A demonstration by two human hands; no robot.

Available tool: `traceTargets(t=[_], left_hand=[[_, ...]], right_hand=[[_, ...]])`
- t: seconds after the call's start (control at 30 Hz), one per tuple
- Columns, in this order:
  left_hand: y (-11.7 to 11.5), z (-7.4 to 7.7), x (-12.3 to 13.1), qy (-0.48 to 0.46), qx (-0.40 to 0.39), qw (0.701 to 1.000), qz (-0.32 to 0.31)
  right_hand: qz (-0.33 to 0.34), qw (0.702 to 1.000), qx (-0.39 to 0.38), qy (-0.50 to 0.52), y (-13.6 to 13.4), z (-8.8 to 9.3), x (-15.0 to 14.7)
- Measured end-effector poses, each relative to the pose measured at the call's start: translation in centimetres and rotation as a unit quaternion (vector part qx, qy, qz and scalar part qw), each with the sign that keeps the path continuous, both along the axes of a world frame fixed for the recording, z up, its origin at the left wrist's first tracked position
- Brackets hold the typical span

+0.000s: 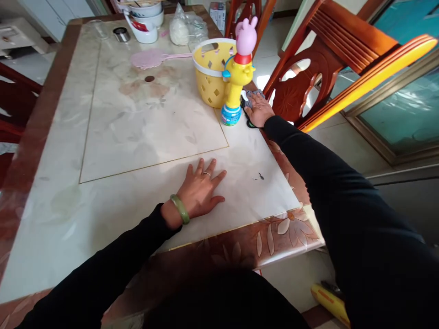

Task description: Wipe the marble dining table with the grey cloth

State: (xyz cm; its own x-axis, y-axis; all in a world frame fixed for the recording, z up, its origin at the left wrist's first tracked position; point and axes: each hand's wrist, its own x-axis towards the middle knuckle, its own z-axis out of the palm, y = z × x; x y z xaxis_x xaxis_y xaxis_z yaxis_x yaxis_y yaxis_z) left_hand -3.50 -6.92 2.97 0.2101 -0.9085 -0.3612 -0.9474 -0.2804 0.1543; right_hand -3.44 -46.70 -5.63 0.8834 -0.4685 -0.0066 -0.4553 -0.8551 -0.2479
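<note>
My left hand (197,192) lies flat on the pale table top (137,210), fingers spread, with a ring on one finger and a green bangle at the wrist. It holds nothing. Stretched out to the table's right edge, my right hand (259,109) presses on a bunched dark grey cloth (254,94), its fingers over it; part of the cloth is hidden beneath the palm. Just left of that hand stands a yellow toy bottle (235,87) with a pink pig-shaped top and blue base. A yellow basket (209,84) with a white rim is right behind the bottle.
A pink fly swatter (149,58) lies beyond the middle of the table. Bowls (152,20), a metal cup (121,34), a glass (100,30) and a plastic bag (180,29) stand at the far end. A wooden chair (308,68) is close by my right arm.
</note>
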Motion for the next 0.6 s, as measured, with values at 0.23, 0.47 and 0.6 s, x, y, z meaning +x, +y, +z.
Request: traceTargets(t=[0.23, 0.47, 0.6], left_hand=[[0.0, 0.5, 0.4, 0.004, -0.007, 1.000, 0.002], [-6.9, 1.7, 4.8, 0.065, -0.227, 0.958, 0.161], [-14.3, 0.8, 7.4, 0.144, -0.316, 0.900, 0.265]], right_hand=[[-0.044, 0.999, 0.006, 0.011, 2.3, 1.0, -0.5], [0.121, 0.990, 0.000, -0.068, 13.5, 0.9, -15.4], [0.134, 0.987, -0.009, -0.091, 19.9, 1.1, -24.0]])
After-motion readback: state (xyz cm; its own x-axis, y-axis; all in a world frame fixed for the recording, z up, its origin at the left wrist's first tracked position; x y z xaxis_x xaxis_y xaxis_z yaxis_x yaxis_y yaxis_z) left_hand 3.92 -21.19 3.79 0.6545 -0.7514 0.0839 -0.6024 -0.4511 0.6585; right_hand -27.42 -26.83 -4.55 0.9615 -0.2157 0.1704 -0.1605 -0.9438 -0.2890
